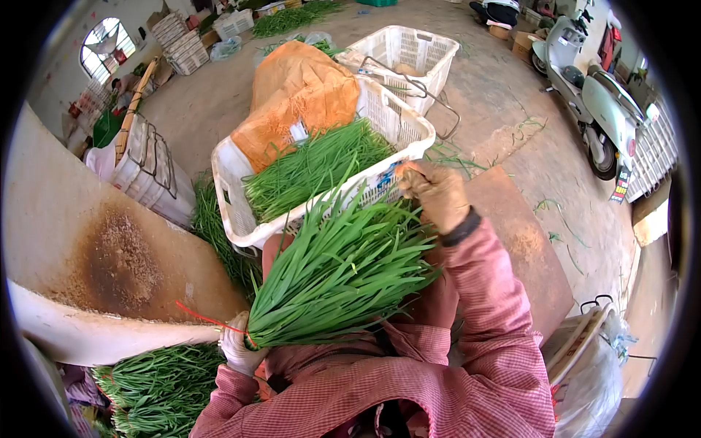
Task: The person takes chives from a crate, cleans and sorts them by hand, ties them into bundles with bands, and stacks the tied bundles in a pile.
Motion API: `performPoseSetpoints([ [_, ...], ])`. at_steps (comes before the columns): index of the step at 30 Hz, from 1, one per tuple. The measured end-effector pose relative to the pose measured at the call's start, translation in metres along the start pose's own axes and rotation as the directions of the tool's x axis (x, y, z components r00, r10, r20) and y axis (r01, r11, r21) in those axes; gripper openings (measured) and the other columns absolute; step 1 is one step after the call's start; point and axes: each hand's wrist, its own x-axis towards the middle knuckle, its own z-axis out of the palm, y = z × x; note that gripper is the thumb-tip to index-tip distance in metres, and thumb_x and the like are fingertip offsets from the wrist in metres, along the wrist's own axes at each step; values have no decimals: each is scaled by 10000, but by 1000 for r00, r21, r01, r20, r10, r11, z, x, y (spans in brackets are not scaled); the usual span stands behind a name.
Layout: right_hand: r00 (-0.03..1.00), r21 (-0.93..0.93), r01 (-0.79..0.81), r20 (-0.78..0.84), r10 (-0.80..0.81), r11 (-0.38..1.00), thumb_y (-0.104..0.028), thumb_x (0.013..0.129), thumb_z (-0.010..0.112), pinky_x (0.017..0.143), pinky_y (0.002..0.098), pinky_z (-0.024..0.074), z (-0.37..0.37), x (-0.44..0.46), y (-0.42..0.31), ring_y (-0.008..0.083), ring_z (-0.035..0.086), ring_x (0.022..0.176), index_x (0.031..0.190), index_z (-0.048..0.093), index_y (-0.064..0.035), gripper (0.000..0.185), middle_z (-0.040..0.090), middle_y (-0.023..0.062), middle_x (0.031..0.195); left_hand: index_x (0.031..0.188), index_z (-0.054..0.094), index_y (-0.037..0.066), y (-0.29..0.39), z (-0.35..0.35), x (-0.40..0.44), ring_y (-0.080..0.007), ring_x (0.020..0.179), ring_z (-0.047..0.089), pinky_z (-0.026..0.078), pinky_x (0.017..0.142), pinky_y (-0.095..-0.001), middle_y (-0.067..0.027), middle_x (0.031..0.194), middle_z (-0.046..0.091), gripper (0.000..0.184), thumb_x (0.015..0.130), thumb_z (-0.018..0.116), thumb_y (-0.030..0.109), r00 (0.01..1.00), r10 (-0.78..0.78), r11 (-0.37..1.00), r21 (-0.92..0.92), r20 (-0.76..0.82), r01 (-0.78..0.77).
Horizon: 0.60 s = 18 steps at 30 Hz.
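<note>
A big bunch of garlic chives (343,274) lies across my lap, its leaf tips fanned up and to the right. My left hand (239,344), in a pale glove, is closed around its gathered end, where a red tie (197,314) circles the stalks and one end sticks out. My right hand (438,196), in a tan glove, is raised by the near right rim of the white crate (270,237). Its fingers are curled together, with a bit of orange at the tips; what they hold is unclear. Loose chives (321,168) fill the crate, partly under an orange cloth (292,95).
Tied chive bunches (164,387) lie at lower left, beside a rusty-stained board (124,255). Behind the crate stands another white crate (431,66) with a metal hook. A scooter (599,95) is parked at right, and a plastic bag (591,394) hangs lower right.
</note>
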Motion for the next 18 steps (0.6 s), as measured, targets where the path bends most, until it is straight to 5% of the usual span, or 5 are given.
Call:
performPoseSetpoints([
  [3,941,89,-15,338,-16,996,-67,771,600,556,232,491,6,-27,-36,147,591,669,851,617,-6,102,627,88,774,1114,431,71,0,0,4,-294,917,542,418,790,-406,-113,1032,543,736,479,769,229,1000,-21,1000,-15,15,21],
  [7,876,-607,375,479,-54,701,-328,743,620,620,312,472,44,-55,-51,238,578,688,815,618,-33,303,591,110,733,1093,451,65,0,2,3,-300,906,545,421,784,-407,-119,1009,552,701,486,764,221,999,-30,999,-34,11,30],
  [11,862,-645,471,482,-158,602,-188,753,599,604,319,454,55,-58,-24,256,559,690,824,619,-71,138,582,110,758,1093,450,61,4,0,6,-301,897,548,423,779,-405,-117,1003,555,694,494,760,223,999,22,1000,-5,-23,-22],
  [13,925,-309,377,69,-374,873,-54,711,619,589,298,452,38,-54,-14,251,558,674,821,621,-62,110,591,123,757,1097,446,60,7,-1,4,-299,898,548,423,779,-403,-115,1007,554,698,496,760,227,1000,18,1000,24,-15,-18],
  [18,905,-603,158,-228,-359,782,0,707,625,566,297,451,2,-45,-50,250,559,618,801,631,-24,97,588,128,675,1108,435,57,1,2,1,-290,913,545,420,789,-404,-115,1031,544,716,503,767,250,998,46,999,17,-52,-45],
])
